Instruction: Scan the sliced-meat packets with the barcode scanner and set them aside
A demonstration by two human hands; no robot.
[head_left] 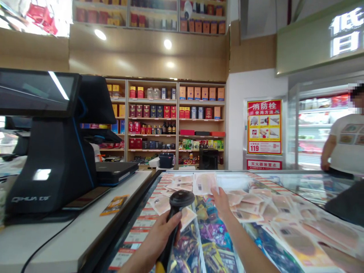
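A black barcode scanner (182,199) with a yellow patch low on its handle is in my left hand (163,231), the fingers wrapped round the grip. Its head faces away from me over the glass counter. My right hand (222,201) is closed at the lower right corner of a flat, pale, clear-wrapped packet (203,182), which has a small dark barcode on it. More such packets (182,183) lie just left of it, behind the scanner. A wide, overlapping spread of similar packets (295,235) covers the right side of the glass.
On the white counter (51,246) at left stand a black checkout terminal (54,159), a phone-like slab (87,198) and a small orange packet (113,204). Colourful packets lie beneath the glass. Shelves of boxes (153,112) line the back wall. A person (347,140) stands at right.
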